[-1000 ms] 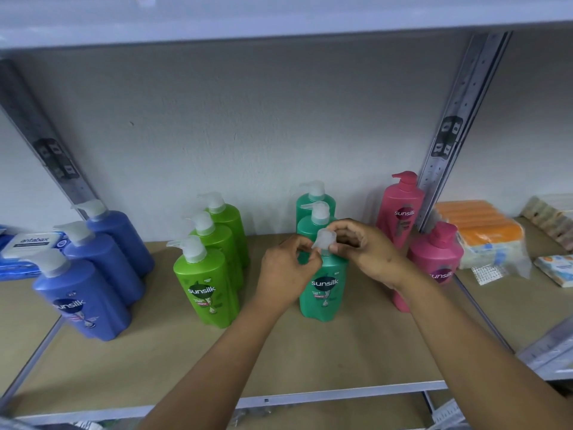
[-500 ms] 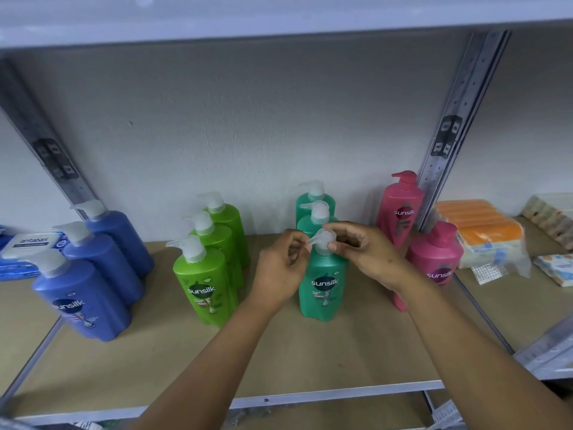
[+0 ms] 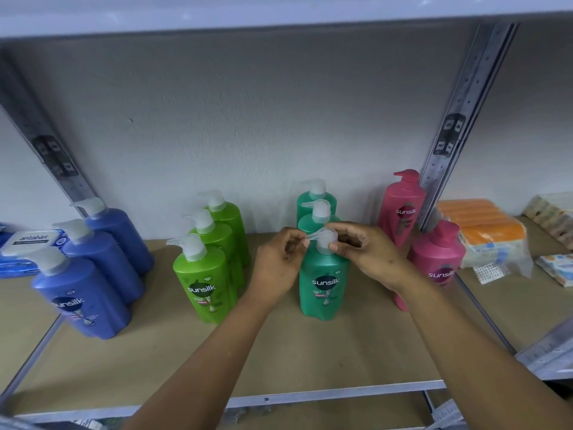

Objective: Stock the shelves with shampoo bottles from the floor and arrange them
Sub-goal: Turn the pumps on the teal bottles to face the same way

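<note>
A teal shampoo bottle [image 3: 324, 283] stands upright at the front of a teal row on the shelf board [image 3: 279, 358]. Its translucent pump head [image 3: 324, 238] points left. My left hand [image 3: 279, 265] pinches the tip of the pump spout. My right hand [image 3: 362, 249] grips the pump collar from the right. Two more teal bottles [image 3: 316, 209] stand behind it. To the left stand three green bottles [image 3: 204, 280] and three blue bottles [image 3: 83, 293], each in a row. Two pink bottles [image 3: 434, 256] stand to the right, partly hidden by my right wrist.
A metal upright [image 3: 459, 131] rises behind the pink bottles. Orange packs in plastic wrap [image 3: 486, 231] and small boxes lie on the shelf to the right. A blue and white pack [image 3: 28, 246] lies at far left. Another shelf [image 3: 279, 13] hangs overhead.
The front teal bottle's pump spout has turned from pointing toward me to pointing left, while both hands stayed on it.
</note>
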Tool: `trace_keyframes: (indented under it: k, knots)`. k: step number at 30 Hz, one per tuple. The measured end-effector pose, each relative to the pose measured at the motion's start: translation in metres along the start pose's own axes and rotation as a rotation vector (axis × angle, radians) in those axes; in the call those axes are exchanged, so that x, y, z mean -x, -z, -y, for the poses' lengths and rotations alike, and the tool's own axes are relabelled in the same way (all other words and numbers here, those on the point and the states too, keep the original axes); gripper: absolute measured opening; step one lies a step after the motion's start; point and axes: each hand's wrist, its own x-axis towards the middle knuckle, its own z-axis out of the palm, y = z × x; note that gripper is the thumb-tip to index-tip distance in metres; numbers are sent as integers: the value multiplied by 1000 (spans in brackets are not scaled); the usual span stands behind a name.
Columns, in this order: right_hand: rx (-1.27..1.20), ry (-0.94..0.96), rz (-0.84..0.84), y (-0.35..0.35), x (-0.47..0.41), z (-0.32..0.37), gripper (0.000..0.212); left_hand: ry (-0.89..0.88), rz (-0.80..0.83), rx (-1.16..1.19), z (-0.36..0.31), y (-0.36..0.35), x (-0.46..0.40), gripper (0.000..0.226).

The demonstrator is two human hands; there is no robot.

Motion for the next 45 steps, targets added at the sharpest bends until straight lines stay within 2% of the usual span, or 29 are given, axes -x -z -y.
trace_keyframes:
  k: [8,14,22,26,34,45]
  knots:
    - [3,19,-37,-3,-1,-2,33,16,-8,-69,2,1,-2,4]
    - [-11,15,-69,-6,-2,-5,33,108,-53,76,4,-9,-2,3]
    - [-14,7,-62,-8,0,-5,34,172,-28,88,8,-10,4,19]
    - [-19,12,-54,-8,2,-5,33,200,-34,114,6,-9,5,20]
    - [-19,6,-76,-11,2,-7,33,206,-54,28,5,-10,5,25]
    - [-49,2,-105,-13,3,-9,35,215,-79,33,2,-11,7,23]
